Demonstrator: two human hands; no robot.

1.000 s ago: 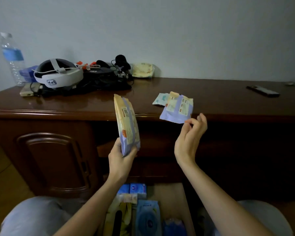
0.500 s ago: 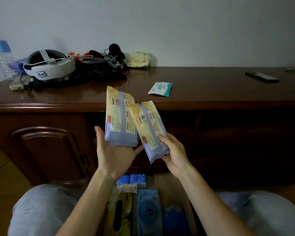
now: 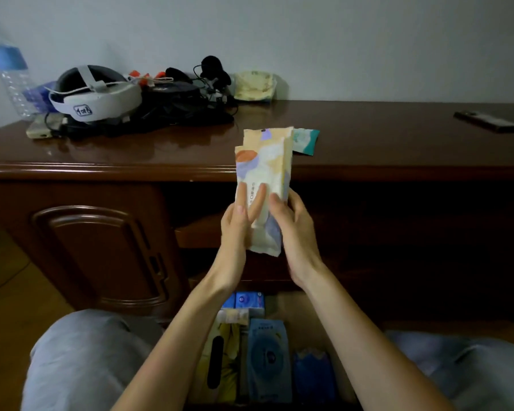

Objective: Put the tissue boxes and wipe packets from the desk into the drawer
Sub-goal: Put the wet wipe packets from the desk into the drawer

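Both hands hold two packets (image 3: 263, 185) pressed together and upright, above the open drawer (image 3: 291, 310) and in front of the worktop (image 3: 161, 149) edge — the left hand (image 3: 238, 223) with fingers laid on the front, the right hand (image 3: 294, 223) wrapped round the side. Each grip is clamped on the pair. One small teal packet (image 3: 304, 140) lies on the worktop just behind them — the drawer already has blue packs (image 3: 267, 357) inside.

Two pastel tissue packs (image 3: 263, 185) stacked face to face, upright, held above the open drawer (image 3: 297, 315). Teal wipe packet (image 3: 304, 141) flat on the worktop (image 3: 368, 137) behind. Blue packs (image 3: 267, 360) and yellow box (image 3: 227, 357) inside drawer.
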